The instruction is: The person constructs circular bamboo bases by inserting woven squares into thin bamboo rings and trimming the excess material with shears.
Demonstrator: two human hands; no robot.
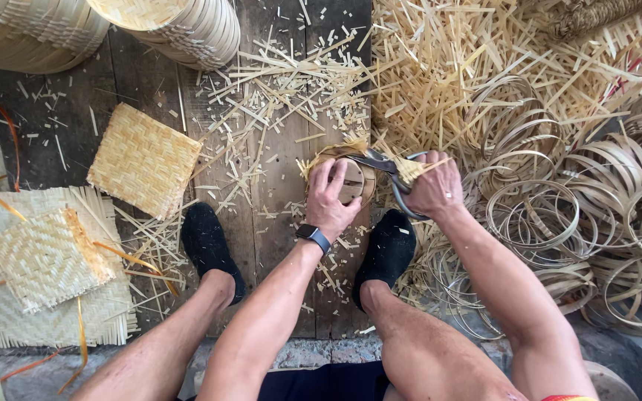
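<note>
The left hand (330, 199) clamps around a small round bamboo basket (351, 178); just right of it, the right hand (434, 189) grips large scissors (388, 167), blades touching the basket's frayed rim, bamboo hoops (559, 215) further right

The person's arms and legs are bare. The left wrist wears a dark watch (313, 235), the right hand (434, 190) a ring (449, 195). Black socks (209, 249) cover both feet; shorts (325, 382) are dark.

Bare planks (150, 96) left of hands passable; strip pile (469, 67) and hoops (596, 215) crowd right side.
</note>
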